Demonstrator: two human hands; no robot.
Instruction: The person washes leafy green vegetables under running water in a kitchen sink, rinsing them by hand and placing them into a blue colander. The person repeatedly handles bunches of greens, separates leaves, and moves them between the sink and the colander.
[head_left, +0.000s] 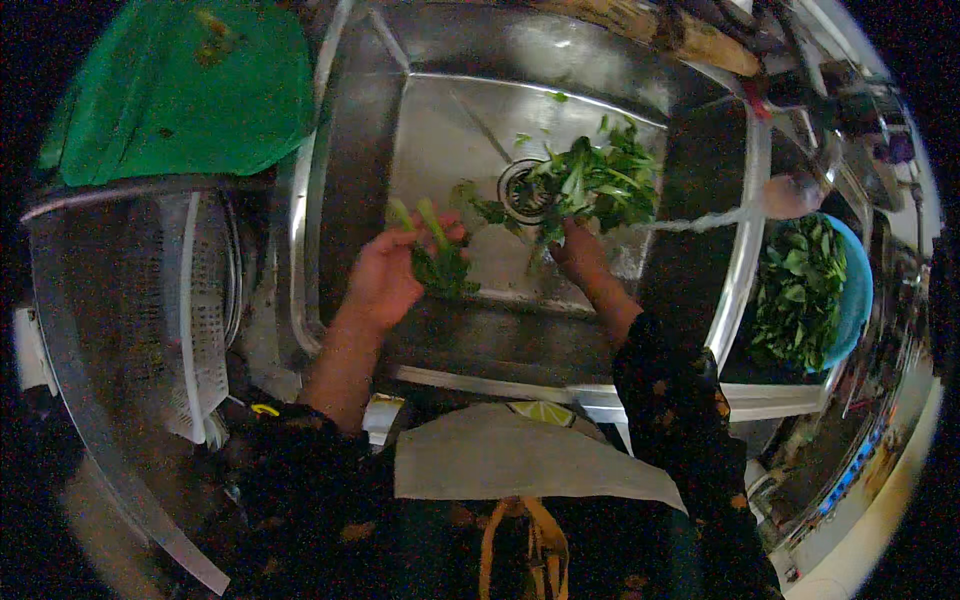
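Observation:
My left hand (386, 274) holds a small bunch of leafy greens (444, 266) over the left side of a stainless steel sink (442, 135). The pale stems point up and away between the fingers, and the leaves hang toward me. My right hand (585, 255) grips the near edge of a loose heap of leafy greens (600, 176) on the sink floor. Leaves partly hide its fingertips. The heap lies beside and partly over the round drain (517, 196). Loose leaf scraps (557, 97) stick near the far wall.
A water stream (697, 223) enters from the right. Beyond the right rim, a blue basin (859, 292) holds more greens (799, 289). To the left are a green plastic cover or container (187, 97) and a white perforated basket (202, 300). The counter's front edge (480, 384) lies before me.

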